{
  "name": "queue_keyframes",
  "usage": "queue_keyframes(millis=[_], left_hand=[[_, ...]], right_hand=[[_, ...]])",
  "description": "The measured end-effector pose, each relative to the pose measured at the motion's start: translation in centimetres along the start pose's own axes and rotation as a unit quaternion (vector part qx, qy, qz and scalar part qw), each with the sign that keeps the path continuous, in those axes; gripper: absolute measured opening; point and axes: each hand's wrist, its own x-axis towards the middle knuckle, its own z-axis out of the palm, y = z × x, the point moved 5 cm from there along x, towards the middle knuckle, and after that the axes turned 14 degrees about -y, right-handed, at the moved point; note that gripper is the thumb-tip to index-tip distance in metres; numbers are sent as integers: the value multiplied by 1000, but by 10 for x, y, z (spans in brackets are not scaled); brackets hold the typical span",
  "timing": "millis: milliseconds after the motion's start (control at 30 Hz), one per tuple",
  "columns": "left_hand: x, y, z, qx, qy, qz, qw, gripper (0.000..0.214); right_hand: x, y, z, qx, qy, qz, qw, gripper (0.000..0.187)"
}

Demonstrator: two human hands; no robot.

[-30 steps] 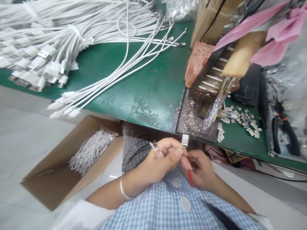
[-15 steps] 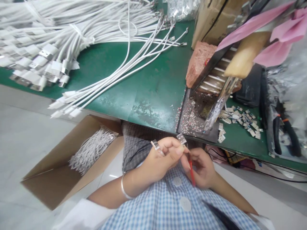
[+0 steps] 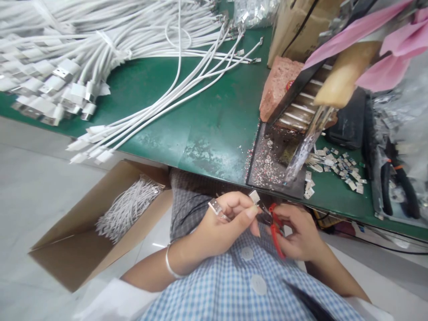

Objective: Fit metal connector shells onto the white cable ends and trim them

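My left hand [image 3: 230, 218] is closed above the lap, pinching a small metal USB plug [image 3: 254, 196] between thumb and fingertips. A second metal USB plug [image 3: 215, 206] sticks out between other fingers of the same hand. My right hand [image 3: 297, 232] is closed around small red-handled pliers [image 3: 277, 236]. Their handles are spread and their metal tips lie close to the left fingertips, by the pinched plug. Whether the tips touch the plug, I cannot tell.
White USB cables [image 3: 160, 107] lie on the green table [image 3: 214, 116], with bundles behind. A soldering iron [image 3: 307, 138] slants over a dark debris-strewn mat [image 3: 264, 156]. Loose plugs [image 3: 344, 167] and black-handled pliers [image 3: 403, 187] lie right. A cardboard box [image 3: 63, 249] holds white cables below left.
My right hand has moved right and away from my left hand, and the pliers' handles now show spread. The plug at my left fingertips has turned slightly.
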Motion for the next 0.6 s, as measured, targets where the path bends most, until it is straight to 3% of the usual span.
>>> queue_keyframes(millis=[267,600], left_hand=[[-2,-5,0,19,-26,-20,999,34],[-2,-4,1,26,-29,-35,999,38]], right_hand=[[5,-3,-8,-93,-7,-37,995,13],[8,-7,-8,-127,-11,-57,990,10]])
